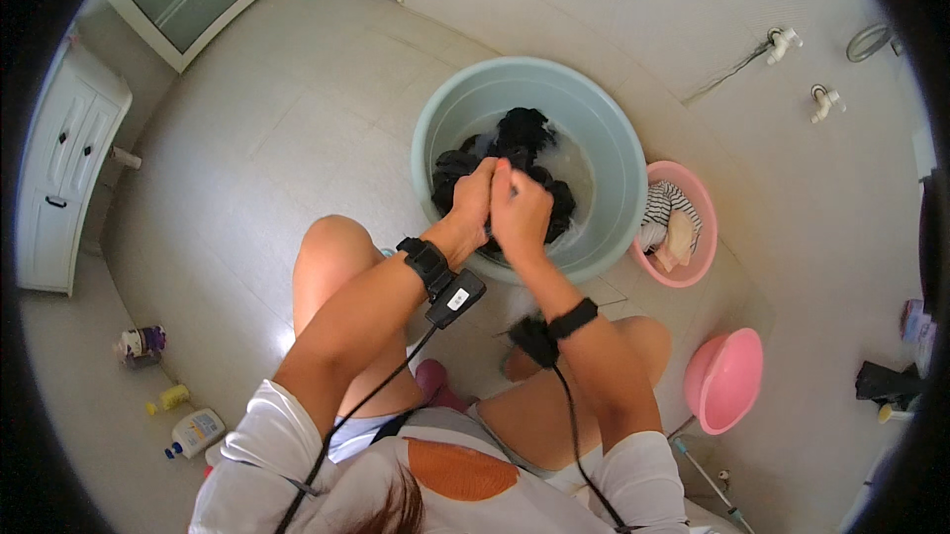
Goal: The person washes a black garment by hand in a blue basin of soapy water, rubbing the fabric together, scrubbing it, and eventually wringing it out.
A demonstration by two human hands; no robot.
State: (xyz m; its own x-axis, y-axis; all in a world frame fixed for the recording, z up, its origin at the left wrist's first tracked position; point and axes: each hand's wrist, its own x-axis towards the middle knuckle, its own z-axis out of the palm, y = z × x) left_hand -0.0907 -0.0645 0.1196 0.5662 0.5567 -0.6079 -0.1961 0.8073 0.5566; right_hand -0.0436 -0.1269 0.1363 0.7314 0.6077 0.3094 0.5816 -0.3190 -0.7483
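Wet black clothing [523, 134] lies bunched in a large light-blue plastic tub [594, 96], with cloudy water around it. Over the near side of the tub, my left hand [472, 196] and my right hand [522, 213] are pressed together at the fingers. Both are closed on a part of the black cloth, most of it hidden behind the fingers. The right hand forms a fist with the thumb up against the left. Below and around them, more dark folds spread through the water.
A pink basin [709, 207] with striped and pale clothes touches the tub's right side. Another pink basin [724, 382] rests tilted near the right wall. Two wall taps [783, 45] are at upper right. Bottles [197, 432] stand at lower left, below a white cabinet [67, 163].
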